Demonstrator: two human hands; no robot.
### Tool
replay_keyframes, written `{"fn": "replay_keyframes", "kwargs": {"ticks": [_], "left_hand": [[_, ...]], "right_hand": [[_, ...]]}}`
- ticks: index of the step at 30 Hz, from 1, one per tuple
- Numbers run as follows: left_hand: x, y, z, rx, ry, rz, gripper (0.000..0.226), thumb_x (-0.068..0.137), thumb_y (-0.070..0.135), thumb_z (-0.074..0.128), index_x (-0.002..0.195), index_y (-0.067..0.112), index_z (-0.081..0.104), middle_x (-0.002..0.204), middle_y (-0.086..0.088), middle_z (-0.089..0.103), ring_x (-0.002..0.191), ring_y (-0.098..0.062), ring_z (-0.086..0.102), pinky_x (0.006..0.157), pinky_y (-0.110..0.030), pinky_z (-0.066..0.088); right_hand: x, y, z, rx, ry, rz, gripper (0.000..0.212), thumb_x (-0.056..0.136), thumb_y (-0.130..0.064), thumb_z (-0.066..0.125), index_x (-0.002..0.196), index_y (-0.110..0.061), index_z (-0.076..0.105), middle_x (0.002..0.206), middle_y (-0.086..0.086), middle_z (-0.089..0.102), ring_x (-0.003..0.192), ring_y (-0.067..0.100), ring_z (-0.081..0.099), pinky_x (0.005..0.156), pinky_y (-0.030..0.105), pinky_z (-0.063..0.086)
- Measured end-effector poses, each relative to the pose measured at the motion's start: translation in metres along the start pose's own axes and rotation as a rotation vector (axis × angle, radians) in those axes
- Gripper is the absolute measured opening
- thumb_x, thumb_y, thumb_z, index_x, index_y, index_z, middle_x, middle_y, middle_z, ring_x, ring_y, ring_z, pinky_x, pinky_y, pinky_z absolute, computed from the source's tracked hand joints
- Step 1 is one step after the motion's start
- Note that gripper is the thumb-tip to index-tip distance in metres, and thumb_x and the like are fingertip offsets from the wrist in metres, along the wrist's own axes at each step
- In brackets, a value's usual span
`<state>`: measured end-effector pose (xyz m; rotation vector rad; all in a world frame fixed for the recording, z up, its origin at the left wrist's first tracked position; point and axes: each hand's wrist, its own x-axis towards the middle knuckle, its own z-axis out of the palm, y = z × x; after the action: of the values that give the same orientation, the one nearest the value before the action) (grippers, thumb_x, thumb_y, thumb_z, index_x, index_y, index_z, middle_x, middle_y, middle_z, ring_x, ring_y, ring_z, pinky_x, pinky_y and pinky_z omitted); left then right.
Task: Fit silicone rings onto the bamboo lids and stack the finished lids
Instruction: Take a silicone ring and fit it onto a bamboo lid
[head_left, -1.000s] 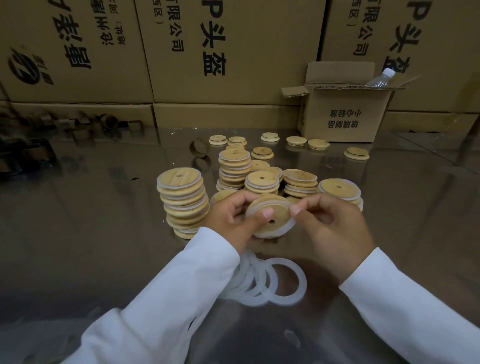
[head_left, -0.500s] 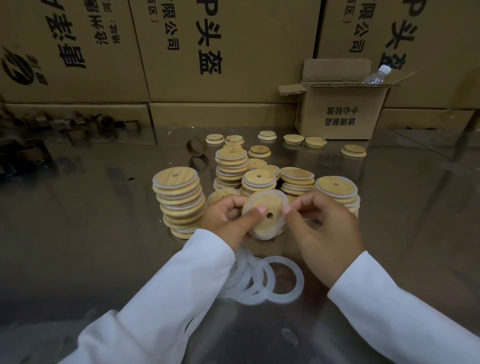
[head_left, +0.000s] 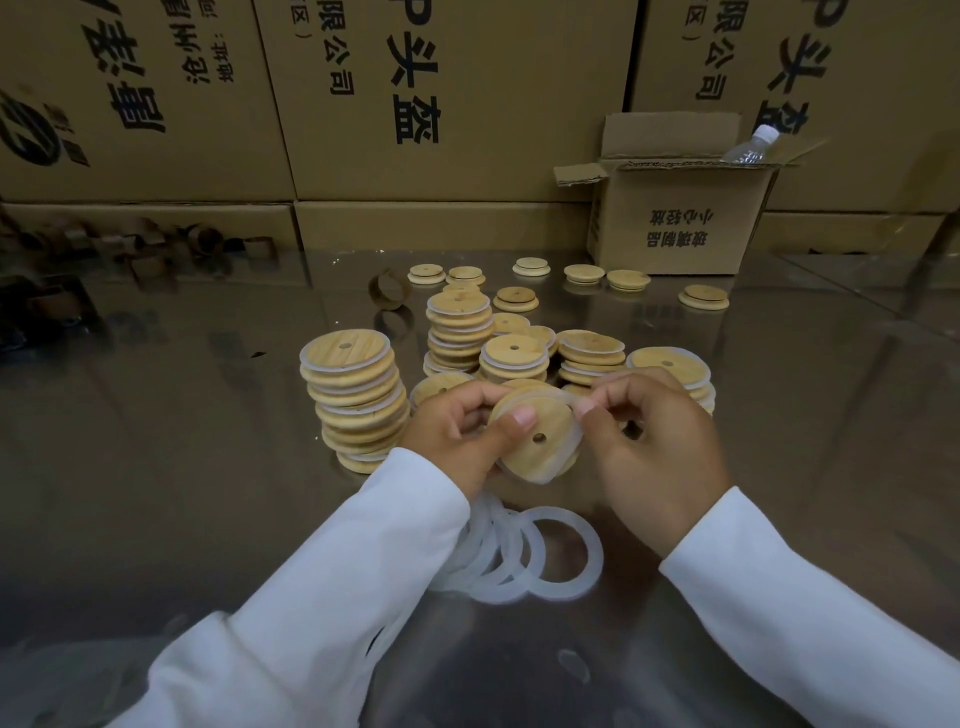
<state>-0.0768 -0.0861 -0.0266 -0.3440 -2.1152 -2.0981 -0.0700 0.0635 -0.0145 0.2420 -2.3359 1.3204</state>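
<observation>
1. At frame centre, both hands met just above the table. L hand came in from lower left in a white sleeve. Its fingers curled round the left edge of a bamboo lid, thumb pressed flat on the face near the small hole.
2. R hand came from lower right, thumb & forefinger pinching the silicone ring at the lid's upper-right rim.
3. Lid was tilted, face toward the camera, held between the 2 hands. Ring showed along its right & lower edge; can't tell if fully seated.
4. Loose rings lay overlapping on the table right below the hands, partly under the L sleeve.
5. Tallest stack of ringed lids stood just left of the L hand. Shorter stacks sat behind the hands, w/ bare lids scattered farther back.
6. Upper right: small open cardboard box w/ a plastic bottle poking out; other contents hidden. Big cartons lined the back.
</observation>
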Motion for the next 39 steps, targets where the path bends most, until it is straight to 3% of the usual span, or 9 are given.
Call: {"fn": "replay_keyframes", "kwargs": {"ticks": [9, 11, 14, 17, 22, 27, 32, 39], "left_hand": [[-0.001, -0.002, 0.000, -0.023, 0.056, 0.020, 0.006, 0.083, 0.008, 0.060, 0.083, 0.013, 0.064, 0.078, -0.004, 0.066, 0.073, -0.018, 0.063, 0.058, -0.022, 0.052], [-0.001, -0.004, 0.002, -0.047, 0.098, 0.002, 0.006, 0.082, 0.007, 0.061, 0.081, 0.012, 0.065, 0.077, -0.007, 0.066, 0.072, -0.023, 0.063, 0.059, -0.029, 0.055], [0.000, -0.003, 0.005, -0.164, 0.148, -0.095, 0.007, 0.084, 0.006, 0.060, 0.081, 0.011, 0.064, 0.078, -0.012, 0.067, 0.079, -0.032, 0.063, 0.075, -0.045, 0.054], [0.000, -0.002, 0.007, -0.230, 0.142, -0.138, 0.009, 0.083, 0.003, 0.059, 0.085, 0.011, 0.063, 0.081, -0.009, 0.069, 0.082, -0.027, 0.065, 0.076, -0.042, 0.055], [-0.004, -0.001, 0.010, -0.081, 0.051, -0.152, 0.015, 0.083, 0.006, 0.062, 0.085, 0.021, 0.064, 0.083, -0.001, 0.071, 0.084, -0.022, 0.067, 0.080, -0.043, 0.054], [-0.005, 0.001, 0.009, 0.027, 0.076, -0.057, 0.008, 0.083, 0.006, 0.062, 0.086, 0.014, 0.063, 0.092, -0.016, 0.067, 0.093, -0.034, 0.064, 0.082, -0.050, 0.053], [-0.004, 0.004, 0.008, 0.100, 0.030, 0.058, 0.008, 0.082, 0.006, 0.062, 0.089, 0.011, 0.061, 0.088, -0.013, 0.065, 0.082, -0.021, 0.062, 0.061, -0.027, 0.055], [-0.001, 0.001, 0.004, 0.105, 0.027, 0.101, 0.012, 0.082, 0.004, 0.062, 0.088, 0.014, 0.061, 0.085, -0.006, 0.064, 0.079, -0.016, 0.061, 0.060, -0.019, 0.050]], "right_hand": [[0.002, -0.001, -0.003, 0.067, -0.054, 0.025, 0.014, 0.084, -0.020, 0.063, 0.072, -0.025, 0.058, 0.090, -0.005, 0.060, 0.082, 0.004, 0.055, 0.069, 0.014, 0.040], [-0.001, -0.001, -0.001, 0.064, -0.044, 0.014, 0.012, 0.083, -0.022, 0.064, 0.076, -0.028, 0.056, 0.088, -0.008, 0.061, 0.081, 0.003, 0.056, 0.066, 0.015, 0.042], [-0.006, 0.000, 0.003, 0.019, -0.015, -0.007, 0.016, 0.082, -0.027, 0.065, 0.080, -0.035, 0.051, 0.088, -0.016, 0.059, 0.081, 0.000, 0.057, 0.065, 0.015, 0.044], [-0.005, 0.001, 0.003, -0.036, 0.011, -0.032, 0.016, 0.084, -0.030, 0.063, 0.075, -0.037, 0.051, 0.082, -0.021, 0.060, 0.078, -0.001, 0.058, 0.063, 0.014, 0.043], [-0.004, 0.002, 0.002, -0.133, 0.015, -0.084, 0.014, 0.084, -0.030, 0.062, 0.078, -0.038, 0.052, 0.077, -0.023, 0.058, 0.076, 0.001, 0.057, 0.063, 0.018, 0.046], [-0.005, 0.000, 0.004, -0.150, -0.001, -0.075, 0.006, 0.089, -0.026, 0.055, 0.084, -0.029, 0.053, 0.082, -0.010, 0.060, 0.077, 0.009, 0.056, 0.071, 0.033, 0.051], [0.000, -0.002, 0.005, -0.158, -0.005, -0.043, 0.009, 0.092, -0.021, 0.047, 0.084, -0.023, 0.045, 0.087, -0.002, 0.053, 0.075, 0.010, 0.048, 0.062, 0.021, 0.039], [0.007, -0.002, 0.000, -0.099, -0.066, 0.033, 0.028, 0.092, -0.016, 0.050, 0.070, -0.031, 0.043, 0.073, -0.014, 0.050, 0.068, 0.001, 0.048, 0.052, 0.007, 0.036]]}}
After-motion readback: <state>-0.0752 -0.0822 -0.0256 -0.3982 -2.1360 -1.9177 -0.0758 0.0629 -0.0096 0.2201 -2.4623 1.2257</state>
